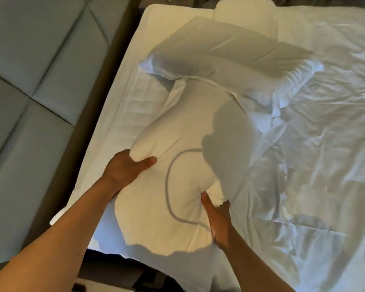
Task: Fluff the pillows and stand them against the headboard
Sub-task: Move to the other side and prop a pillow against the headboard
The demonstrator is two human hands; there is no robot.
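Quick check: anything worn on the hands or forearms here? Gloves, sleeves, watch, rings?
Nothing visible. The left hand and right hand are bare, no gloves. Both forearms are uncovered as far as the frame shows, no sleeve cuffs, watch or wristband. No rings on the fingers that show, though several are hidden.

The scene is lit by warm light that seems to come from behind and above the camera. A dark shadow of a head with a thin looping cord is cast on the near pillow (177, 154). The wrinkled sheet (314, 165) at the right is seen in cooler, bluish tone. The far pillow (230, 49) is smeared by motion blur. Straight lines of the headboard (29, 70) are bent by wide-angle distortion.
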